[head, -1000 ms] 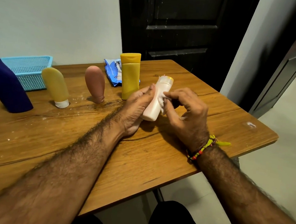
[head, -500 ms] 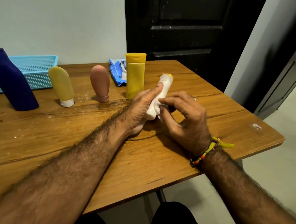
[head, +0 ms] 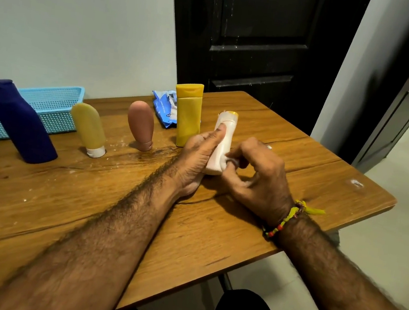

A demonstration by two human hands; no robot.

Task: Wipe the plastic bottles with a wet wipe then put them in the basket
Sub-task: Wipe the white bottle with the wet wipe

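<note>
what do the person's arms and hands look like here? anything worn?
Both forearms are bare and hairy, with no sleeves or gloves in view. The right hand has a braided yellow-green thread bracelet with red and dark beads at the wrist, loose ends sticking out, and a small silvery ring on one finger. The left hand shows nothing worn.

Setting: a home room. Evidence was a wooden tabletop [head: 239, 237], a black panelled door [head: 260, 37], plain painted wall [head: 73, 20], and tiled floor [head: 405, 160].
</note>
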